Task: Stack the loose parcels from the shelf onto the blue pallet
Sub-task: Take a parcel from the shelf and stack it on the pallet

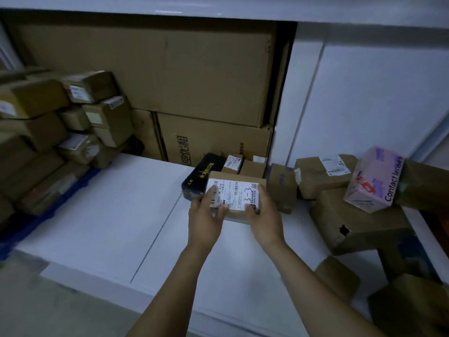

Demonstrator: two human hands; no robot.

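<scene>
Here, the left hand [206,216] and right hand [264,215] hold a box [236,217] from both sides over the shelf [109,215], fingers [222,210] curled round it, thumbs on its label [234,190].

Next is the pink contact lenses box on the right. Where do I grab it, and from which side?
Grip the pink box across its long faces, coming from the front left. It sits tilted on a brown parcel, right end against a second parcel, so its near end and sides look free. The left hand and right hand hold the labelled box.
</scene>
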